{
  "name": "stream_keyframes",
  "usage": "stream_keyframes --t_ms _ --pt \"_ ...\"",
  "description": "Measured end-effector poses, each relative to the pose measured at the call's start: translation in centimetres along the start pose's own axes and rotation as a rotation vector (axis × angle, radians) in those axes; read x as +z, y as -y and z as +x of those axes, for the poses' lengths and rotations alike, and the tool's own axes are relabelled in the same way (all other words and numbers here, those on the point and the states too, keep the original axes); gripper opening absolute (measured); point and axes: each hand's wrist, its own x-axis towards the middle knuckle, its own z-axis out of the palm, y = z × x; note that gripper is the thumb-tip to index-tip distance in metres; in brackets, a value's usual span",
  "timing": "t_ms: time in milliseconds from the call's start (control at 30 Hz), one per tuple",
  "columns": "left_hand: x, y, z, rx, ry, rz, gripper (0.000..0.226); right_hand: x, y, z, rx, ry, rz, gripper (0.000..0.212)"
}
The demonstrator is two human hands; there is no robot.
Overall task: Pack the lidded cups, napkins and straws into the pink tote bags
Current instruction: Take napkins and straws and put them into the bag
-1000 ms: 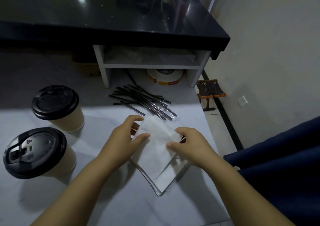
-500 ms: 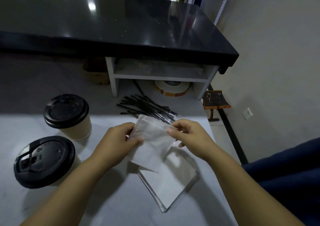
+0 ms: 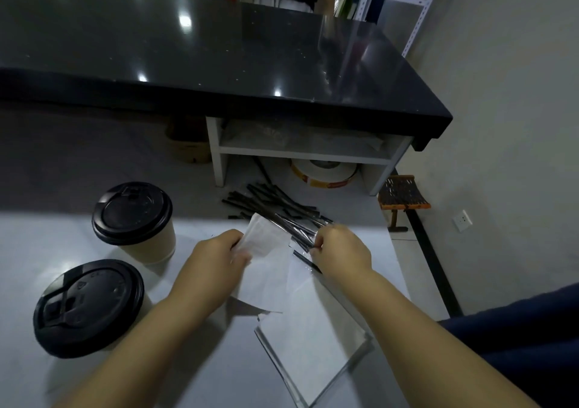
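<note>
Left hand [image 3: 219, 252] pinches one folded napkin [image 3: 264, 237] by its edge, held up off the clear-wrapped napkin stack [image 3: 313, 329] just below the grip, presumably to keep it single for bagging. Right hand [image 3: 343, 251] curls its fingers onto the near ends of the straws [image 3: 275, 202] just right of that grip, pinching thin, black, film-wrapped sticks, likely to pair one with the napkin. Napkin is soft matte white paper; lidded cups [image 3: 147, 241], tan paper with glossy black lids, sit left of both grips; no tote in view.
</note>
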Motion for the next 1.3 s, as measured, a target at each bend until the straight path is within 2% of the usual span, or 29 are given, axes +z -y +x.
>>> stream_keyframes --t_ms 167,433,533,600,767,967,1200,1300 --pt "0.2 -0.8 -0.1 0.003 0.005 0.003 0.009 -1.1 -0.4 -0.1 0.070 0.021 0.123 0.005" --pt "-0.8 -1.8 -0.7 0.007 -0.018 0.011 0.008 -3.4 -1.5 -1.3 0.014 -0.059 0.420 0.016" --pt "-1.5 -2.8 -1.1 0.017 -0.025 -0.002 0.005 -4.5 -1.9 -2.3 -0.053 -0.148 0.528 0.009" --pt "-2.3 -3.6 -1.5 0.043 -0.043 -0.012 0.003 -5.5 -1.8 -3.0 -0.120 -0.200 0.590 0.018" --pt "-6.2 -4.6 -3.4 0.103 -0.185 -0.060 0.008 -7.9 0.1 -4.5 -0.317 -0.284 0.721 0.016" --pt "-13.5 -3.2 -6.8 0.161 -0.373 0.007 0.016 -10.0 5.8 -5.6 -0.525 -0.345 0.781 0.021" --pt "-23.7 2.1 -12.1 0.184 -0.546 0.080 0.028 -10.3 17.1 -8.4 -0.695 -0.363 0.765 0.015" --pt "-28.4 5.7 -14.6 0.155 -0.614 0.123 0.020 -9.5 22.6 -10.5 -0.746 -0.376 0.724 0.015"
